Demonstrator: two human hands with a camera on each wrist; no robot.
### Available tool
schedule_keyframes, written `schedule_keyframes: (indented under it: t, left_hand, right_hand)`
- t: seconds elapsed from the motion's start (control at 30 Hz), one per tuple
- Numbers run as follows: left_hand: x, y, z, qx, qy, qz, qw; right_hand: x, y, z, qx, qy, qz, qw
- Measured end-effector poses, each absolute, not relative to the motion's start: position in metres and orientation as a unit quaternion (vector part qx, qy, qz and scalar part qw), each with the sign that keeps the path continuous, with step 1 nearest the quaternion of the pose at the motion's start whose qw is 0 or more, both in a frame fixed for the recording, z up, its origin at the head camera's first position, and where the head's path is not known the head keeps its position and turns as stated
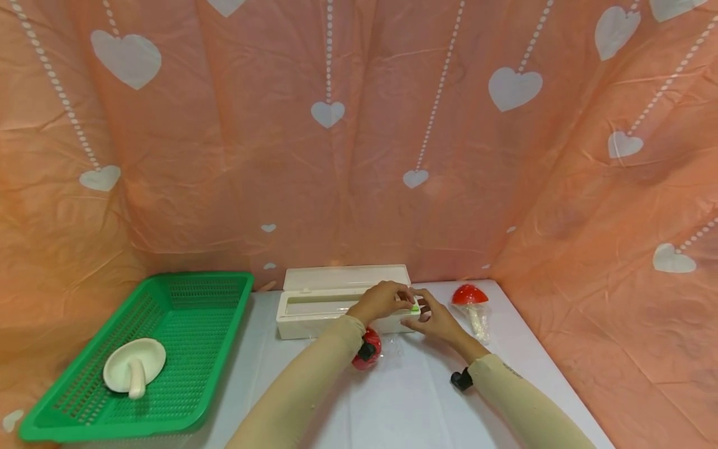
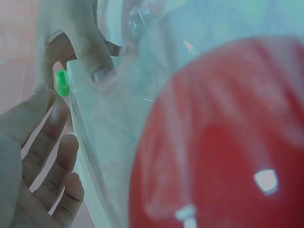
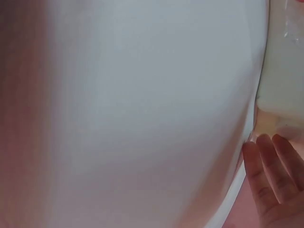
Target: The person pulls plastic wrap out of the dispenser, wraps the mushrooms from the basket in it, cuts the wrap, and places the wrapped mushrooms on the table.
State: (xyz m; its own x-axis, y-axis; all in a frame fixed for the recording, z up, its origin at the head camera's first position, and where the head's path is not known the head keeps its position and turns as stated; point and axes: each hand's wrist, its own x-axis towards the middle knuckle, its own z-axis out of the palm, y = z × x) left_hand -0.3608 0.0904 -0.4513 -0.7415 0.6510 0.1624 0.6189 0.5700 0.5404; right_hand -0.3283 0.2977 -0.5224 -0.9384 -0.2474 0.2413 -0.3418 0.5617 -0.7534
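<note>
Your left hand [image 1: 381, 300] is bending over the right end of a white cling-film dispenser [image 1: 303, 329], thumb and forefinger close together just beside a green slider [image 2: 62, 83]; whether they are pinching it, you cannot tell. Your right hand [image 1: 436, 319] is standing fairly wide around the same end, its thumb resting on the front face and its other fingers lying nearly straight by the end wall. The dispenser is lying mostly to the left of both hands, its lid [image 1: 346, 276] standing raised behind them.

Clear film [image 2: 156, 57] is spreading over the front face, beneath your right thumb. Right below your left wrist, a glossy red domed cap [image 2: 228, 142] is sitting near the dispenser. To the right of your right hand, a red-capped mushroom [image 1: 470, 295] is lying in clear wrap on the white counter [image 1: 404, 399]. Well to the left of your left hand, a green plastic basket [image 1: 187, 349] is holding a white mushroom [image 1: 126, 362], stem facing up.

Your right sleeve [image 1: 524, 393] is showing a small dark mark near the cuff, too small to read. Beyond both hands, an orange sheet [image 1: 269, 156] printed with pale hearts is hanging.
</note>
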Motion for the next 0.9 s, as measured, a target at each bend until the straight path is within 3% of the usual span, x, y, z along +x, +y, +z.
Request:
schedule_keyframes:
  t: [0.9]
  left_hand:
    - [-0.3642,0.0936,-0.4547,0.326,0.894,0.305,0.034]
  right_hand:
    - [-0.3337,0.3048,-0.5244,0.176,-0.870,0.454,0.072]
